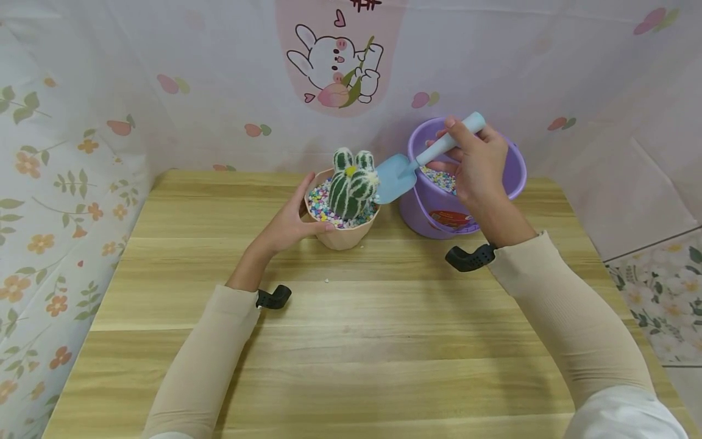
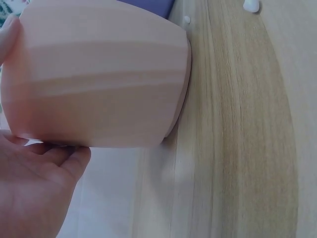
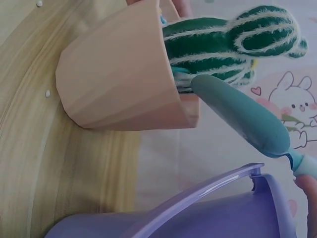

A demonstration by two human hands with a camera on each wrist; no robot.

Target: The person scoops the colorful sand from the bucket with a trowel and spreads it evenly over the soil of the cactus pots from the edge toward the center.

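I work at a pale striped wooden worktop [image 1: 351,341] hemmed in by white cloth printed with flowers, peaches and a cartoon rabbit [image 1: 334,64]; tiled floor shows at the right. My left hand [image 1: 287,225] has its grip curled round the pink pot [image 1: 342,235] holding the cactus [image 1: 351,186] in coloured gravel. My right hand [image 1: 479,167] grips the blue trowel [image 1: 397,177], blade at the pot's rim, above the purple bucket [image 1: 428,213], whose red label I cannot read.

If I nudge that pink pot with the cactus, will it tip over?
Probably not easily: the pot is squat, sits flat on the table, and its pebbles likely add weight. The left hand also steadies it. Pebbles near the rim might spill.
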